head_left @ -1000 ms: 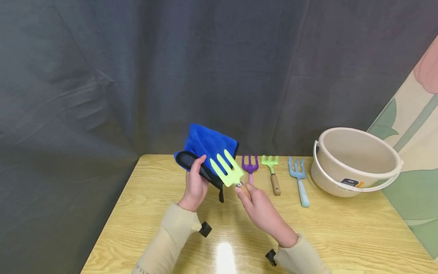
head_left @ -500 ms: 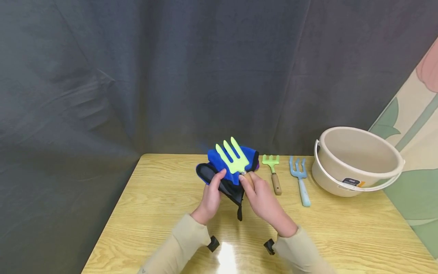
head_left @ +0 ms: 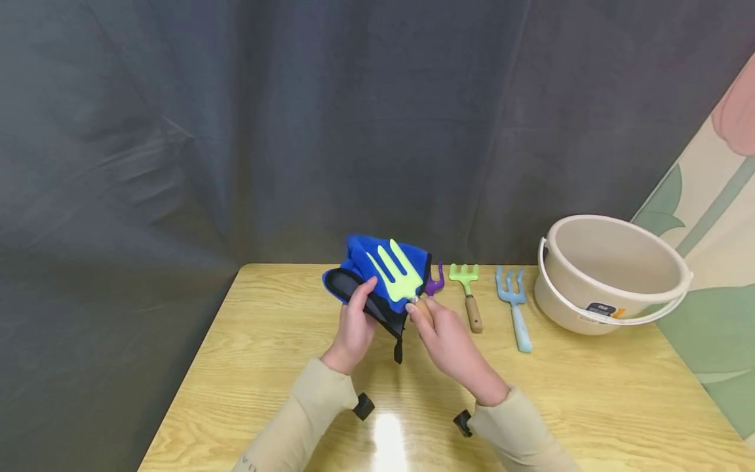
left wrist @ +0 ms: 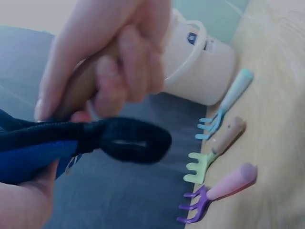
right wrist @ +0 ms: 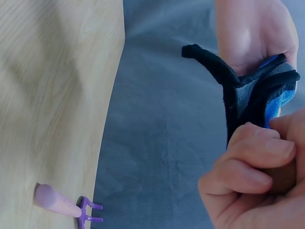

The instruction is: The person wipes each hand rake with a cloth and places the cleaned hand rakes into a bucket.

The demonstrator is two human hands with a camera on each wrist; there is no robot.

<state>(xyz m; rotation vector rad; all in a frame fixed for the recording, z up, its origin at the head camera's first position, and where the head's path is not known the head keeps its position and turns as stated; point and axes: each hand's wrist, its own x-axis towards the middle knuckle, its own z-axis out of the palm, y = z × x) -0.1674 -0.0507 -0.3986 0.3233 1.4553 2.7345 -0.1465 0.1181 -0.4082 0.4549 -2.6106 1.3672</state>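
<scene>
My left hand (head_left: 355, 330) holds a blue cloth (head_left: 361, 252) with black edging and a black hanging loop, thumb on top of its dark trim. With my right hand (head_left: 451, 344) I grip the wooden handle (head_left: 422, 309) of a lime-green garden hand fork (head_left: 404, 280). The fork's tines point up and away, overlapping the cloth in the head view. Both are held up above the wooden table. In the left wrist view my right fingers (left wrist: 110, 81) curl round the handle, close over the cloth's black loop (left wrist: 136, 140).
On the table (head_left: 236, 367) lie a purple fork with a pink handle (left wrist: 233, 181), a small light-green rake (head_left: 469, 288) and a light-blue fork (head_left: 516, 308). A beige bucket (head_left: 580, 308) with a white handle stands at the right. A dark curtain (head_left: 377, 131) hangs behind.
Cloth and left hand first moved right and down, covering the purple fork, then shifted back left and slightly up, baring part of it. My right hand keeps its grip on the green fork.
</scene>
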